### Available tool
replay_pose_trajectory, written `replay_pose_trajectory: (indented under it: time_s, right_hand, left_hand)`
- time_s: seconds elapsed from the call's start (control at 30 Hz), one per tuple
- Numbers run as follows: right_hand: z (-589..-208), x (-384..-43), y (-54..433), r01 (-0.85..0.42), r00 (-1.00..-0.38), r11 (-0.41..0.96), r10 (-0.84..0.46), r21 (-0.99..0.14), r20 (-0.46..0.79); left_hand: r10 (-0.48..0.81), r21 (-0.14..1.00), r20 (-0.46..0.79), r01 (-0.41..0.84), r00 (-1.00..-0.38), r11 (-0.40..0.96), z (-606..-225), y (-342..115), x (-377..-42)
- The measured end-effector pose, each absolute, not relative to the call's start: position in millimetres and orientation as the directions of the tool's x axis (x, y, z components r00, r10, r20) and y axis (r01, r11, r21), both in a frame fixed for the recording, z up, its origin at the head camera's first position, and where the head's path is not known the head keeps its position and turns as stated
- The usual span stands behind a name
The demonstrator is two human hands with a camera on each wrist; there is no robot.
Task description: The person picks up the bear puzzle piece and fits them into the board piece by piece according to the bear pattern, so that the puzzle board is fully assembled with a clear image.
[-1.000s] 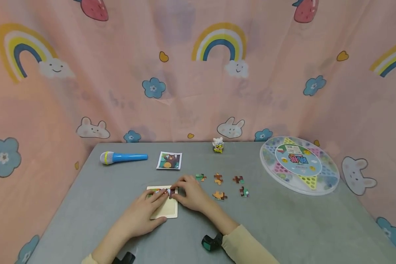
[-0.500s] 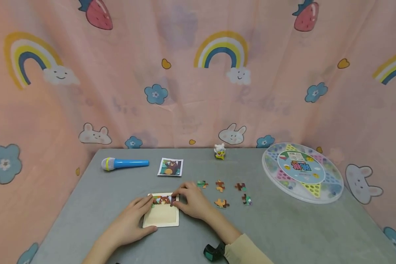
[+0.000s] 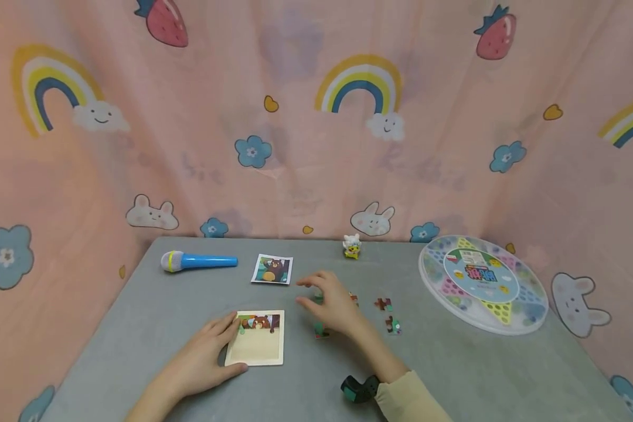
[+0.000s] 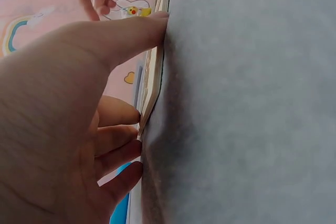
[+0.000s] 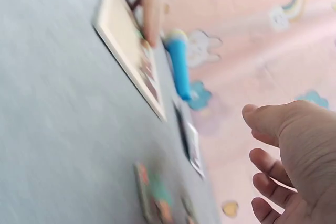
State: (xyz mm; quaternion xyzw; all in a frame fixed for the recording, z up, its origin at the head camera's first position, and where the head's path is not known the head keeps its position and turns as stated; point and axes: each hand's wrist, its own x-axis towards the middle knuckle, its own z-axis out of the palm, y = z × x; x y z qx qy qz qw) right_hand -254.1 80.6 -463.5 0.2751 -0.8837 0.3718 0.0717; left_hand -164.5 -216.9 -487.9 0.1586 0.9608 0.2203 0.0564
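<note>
Against the left side of a square, pale wooden-looking puzzle tray, a left hand, fingers along the edge and thumb at the near rim, bracing rather than clasping. Just right of the tray, over a grey tabletop, a right hand, thumb and fingers loosely bent and apart, nothing visible between. Around it, loose brown, orange and green jigsaw pieces, some partly hidden. Probably best to pinch one by its edges, match knobs and picture, then press flat with the tray braced. In the tray, a joined bear-picture strip along the far edge, long axis left to right, ears pointing farward, knobs toward the bare near part; no clear long axis to the tray. Beyond, a white-bordered bear card, a blue toy microphone with grey head leftward, a small white-and-yellow figurine, and, far right, a round, colourful star-patterned game board. Behind everything, a pink printed curtain.
</note>
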Motion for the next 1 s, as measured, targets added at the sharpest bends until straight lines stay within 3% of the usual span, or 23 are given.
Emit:
replay_pose_trajectory:
  time_s: [0.23,0.4,0.77,1.0]
  right_hand:
    - [-463.2,-267.9,125.0,-0.464,-0.884,0.576,-0.353,-0.672,0.307]
    - [-471.2,-275.2,146.1,-0.457,-0.889,0.605,-0.324,-0.652,0.323]
    - [-503.7,-279.4,152.6,-0.546,-0.837,0.613,-0.421,-0.572,0.348]
    - [-512.9,-279.2,152.5,-0.509,-0.859,0.642,-0.422,-0.573,0.29]
  left_hand:
    - [0.32,0.461,-0.062,0.257,-0.945,0.849,-490.1,-215.0,-161.7]
    - [0.303,0.454,-0.051,0.248,-0.952,0.856,-490.5,-214.0,-162.7]
    - [0.308,0.457,-0.043,0.255,-0.95,0.852,-492.3,-215.4,-165.3]
    - [0.32,0.491,-0.025,0.268,-0.947,0.829,-496.8,-220.4,-165.9]
